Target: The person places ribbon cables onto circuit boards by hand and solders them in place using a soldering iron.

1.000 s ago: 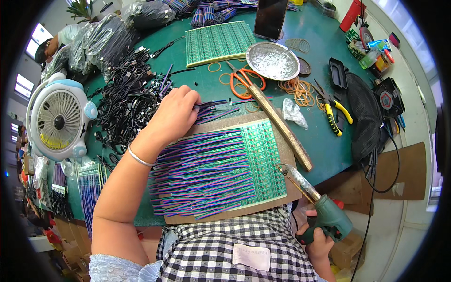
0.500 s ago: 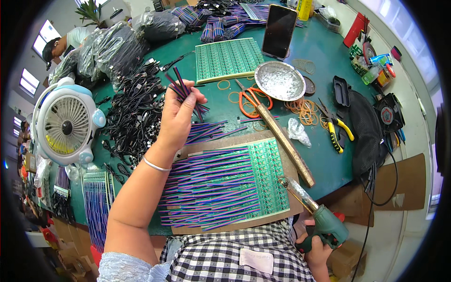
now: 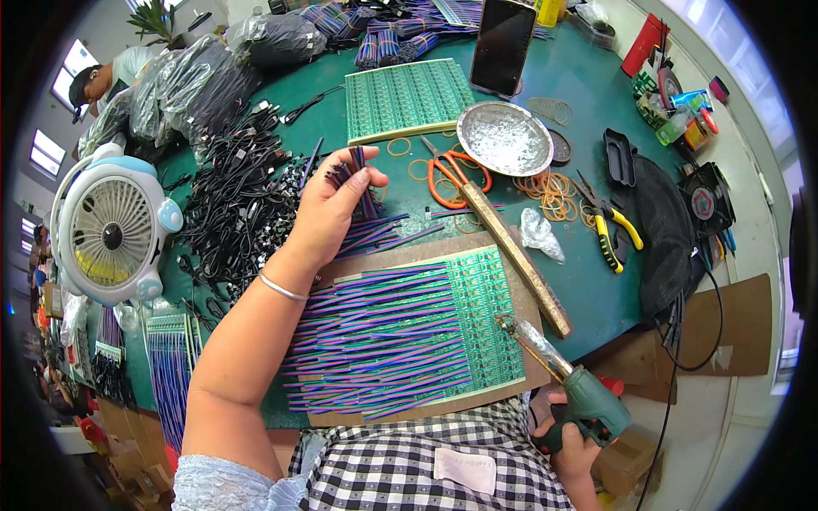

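Observation:
My left hand is closed around a bundle of thin multicoloured ribbon wires, raised above the bench. Below it, more loose wires lie at the far edge of a cardboard sheet. On that sheet rests a green circuit board panel, with rows of ribbon wires stretching left across it. Down at the right, my right hand grips a green soldering gun. Its metal tip is over the panel's right part; whether it touches is unclear.
A wooden stick lies beside the panel, under a silvery dish. Orange-handled scissors, rubber bands and yellow-black pliers lie around. Black cables and a fan are left; a phone stands behind.
The wire bundle in my left hand has tipped more upright, with the fingers gathered closer around it. The soldering gun has barely moved. The whole view has shifted slightly.

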Demonstrator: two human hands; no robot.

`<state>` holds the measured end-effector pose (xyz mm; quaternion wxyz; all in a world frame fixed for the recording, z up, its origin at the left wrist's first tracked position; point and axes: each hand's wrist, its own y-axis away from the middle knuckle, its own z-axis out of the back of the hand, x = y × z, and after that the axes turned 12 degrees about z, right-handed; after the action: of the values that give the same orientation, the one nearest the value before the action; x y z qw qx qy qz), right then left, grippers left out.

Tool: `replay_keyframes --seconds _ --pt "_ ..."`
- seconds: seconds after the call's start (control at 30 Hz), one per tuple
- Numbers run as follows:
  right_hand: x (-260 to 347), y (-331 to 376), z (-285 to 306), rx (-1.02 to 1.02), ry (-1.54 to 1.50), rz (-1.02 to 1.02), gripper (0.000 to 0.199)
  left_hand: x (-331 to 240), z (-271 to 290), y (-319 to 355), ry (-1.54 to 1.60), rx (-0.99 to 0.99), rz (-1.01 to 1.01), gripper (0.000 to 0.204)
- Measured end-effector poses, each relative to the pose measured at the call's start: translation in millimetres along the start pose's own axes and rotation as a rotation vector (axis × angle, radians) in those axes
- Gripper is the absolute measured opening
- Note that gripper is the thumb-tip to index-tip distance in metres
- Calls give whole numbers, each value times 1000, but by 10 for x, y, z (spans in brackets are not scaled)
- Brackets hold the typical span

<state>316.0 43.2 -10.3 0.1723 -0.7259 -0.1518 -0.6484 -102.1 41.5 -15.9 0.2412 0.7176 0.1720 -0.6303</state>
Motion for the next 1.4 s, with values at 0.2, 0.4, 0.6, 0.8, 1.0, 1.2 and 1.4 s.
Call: replay_keyframes --seconds 0.2,0.4,0.6,0.8,1.0,1.2,1.4 --pt "-40 11 38 0 -13 7 54 4 -16 -9 32 -18 -43 21" --pt "-41 40 45 -10 -19 0 55 -23 -32 -45 -45 2 -7 23" --pt "-38 68 55 13 -42 37 54 -331 -59 -51 346 -65 -181 23" --pt "-21 95 75 -11 -85 36 51 -282 -341 441 294 10 -60 20" --pt "-96 118 152 46 -153 42 51 2 -502 744 362 9 81 21" --pt "-43 130 197 109 -160 34 51 -1 -447 801 292 -30 -10 23" --pt "3 408 407 51 -80 -120 47 -326 -589 1169 -53 70 141 25"
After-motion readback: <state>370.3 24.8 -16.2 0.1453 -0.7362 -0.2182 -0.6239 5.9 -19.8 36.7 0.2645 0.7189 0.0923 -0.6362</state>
